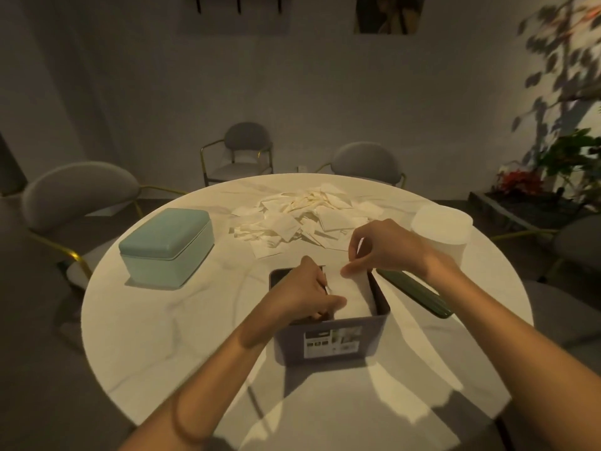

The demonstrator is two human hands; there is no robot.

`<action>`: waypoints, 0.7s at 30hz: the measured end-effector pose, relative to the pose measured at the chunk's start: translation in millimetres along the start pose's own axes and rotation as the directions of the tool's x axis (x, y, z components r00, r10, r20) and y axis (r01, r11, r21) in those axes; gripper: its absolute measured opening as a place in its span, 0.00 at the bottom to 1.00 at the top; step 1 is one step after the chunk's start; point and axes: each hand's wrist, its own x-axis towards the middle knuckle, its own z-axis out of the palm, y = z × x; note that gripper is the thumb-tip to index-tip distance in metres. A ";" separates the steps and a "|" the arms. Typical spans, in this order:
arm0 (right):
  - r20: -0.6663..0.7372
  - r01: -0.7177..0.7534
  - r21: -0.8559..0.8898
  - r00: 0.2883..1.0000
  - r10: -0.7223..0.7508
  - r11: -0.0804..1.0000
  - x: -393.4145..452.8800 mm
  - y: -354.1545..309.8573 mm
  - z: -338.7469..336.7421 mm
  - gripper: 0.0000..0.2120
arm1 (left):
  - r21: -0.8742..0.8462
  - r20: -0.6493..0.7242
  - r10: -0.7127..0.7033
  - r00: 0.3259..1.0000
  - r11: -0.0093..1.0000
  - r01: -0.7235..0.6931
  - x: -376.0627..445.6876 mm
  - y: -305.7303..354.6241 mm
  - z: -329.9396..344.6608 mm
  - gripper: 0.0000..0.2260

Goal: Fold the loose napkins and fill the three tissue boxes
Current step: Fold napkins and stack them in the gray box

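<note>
Both hands work inside an open dark tissue box [331,340] at the table's near edge: left hand [312,294] presses the stacked napkins [349,297] down, right hand [377,249] pinches their top edge. Keeping folds flat should help. Loose napkins [299,216] lie beyond.

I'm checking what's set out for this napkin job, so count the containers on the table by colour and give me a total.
Mint green box, lid on: 1
Dark grey box, open, both hands at its napkins: 1
White round container: 1
Total: 3
The dark green lid lying beside the grey box is not counted.
</note>
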 end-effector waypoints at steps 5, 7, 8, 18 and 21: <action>-0.048 -0.018 -0.270 0.999 0.005 0.963 -7.6 -10.5 10.5 0.23 | 0.137 0.030 -0.013 0.999 0.991 0.009 2.3 0.5 5.9 0.20; -0.082 -0.023 -0.373 0.997 -0.008 0.927 -9.3 -13.1 16.7 0.26 | 0.185 0.040 -0.017 0.999 0.983 0.010 3.9 1.5 6.4 0.18; -0.096 -0.036 -0.406 0.995 -0.004 0.913 -9.1 -12.5 20.2 0.28 | 0.205 0.037 -0.020 0.999 0.979 0.012 4.7 1.6 6.6 0.18; 0.034 -0.121 -0.227 0.991 0.132 0.966 4.1 4.8 24.1 0.32 | 0.263 0.055 0.075 0.996 0.961 -0.087 12.2 -1.9 0.1 0.10; 0.012 -0.081 0.018 0.997 0.081 0.997 15.4 12.1 12.2 0.23 | 0.180 0.035 0.128 0.991 0.975 -0.132 14.2 2.5 -21.8 0.10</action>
